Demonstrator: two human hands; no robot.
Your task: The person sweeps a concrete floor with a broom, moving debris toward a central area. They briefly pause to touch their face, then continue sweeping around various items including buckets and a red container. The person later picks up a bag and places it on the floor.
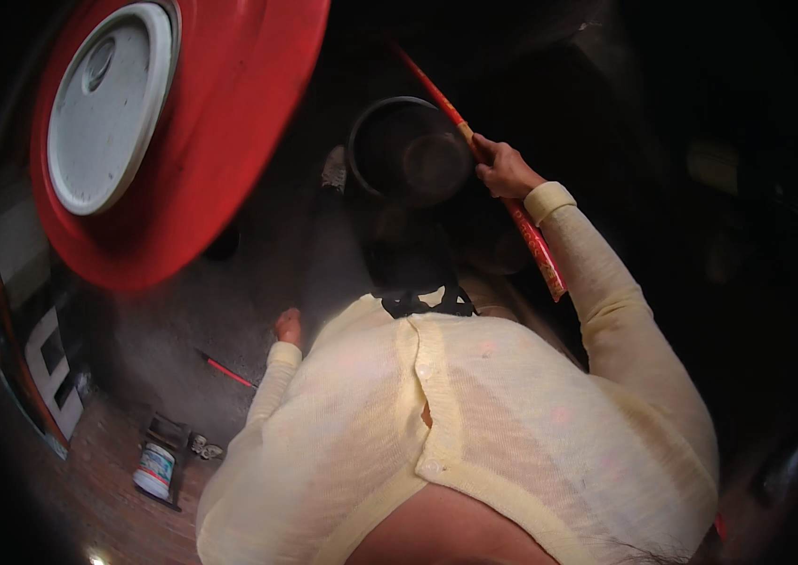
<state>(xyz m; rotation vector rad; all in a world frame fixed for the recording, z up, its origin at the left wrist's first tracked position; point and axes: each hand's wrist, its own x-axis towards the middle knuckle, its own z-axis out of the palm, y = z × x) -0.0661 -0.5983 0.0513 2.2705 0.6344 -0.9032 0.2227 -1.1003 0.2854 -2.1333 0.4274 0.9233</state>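
Observation:
My right hand (507,171) is closed around a long red stick (538,247) with gold markings and a pale section just beyond my fingers. The stick slants from near my forearm to a thin end far ahead. Just left of that hand, a dark round bucket (368,151) has its opening facing up. My left hand (288,326) hangs low beside my body, its fingers curled in, with nothing seen sticking out of them. Nearest to it, a thin red rod (228,371) with a dark end lies on the floor.
A big red round object (229,122) with a white round lid (102,122) looms at the upper left. My shoe (334,169) stands beside the bucket. A white labelled tub (155,471) sits on brick flooring at lower left. The right side is very dark.

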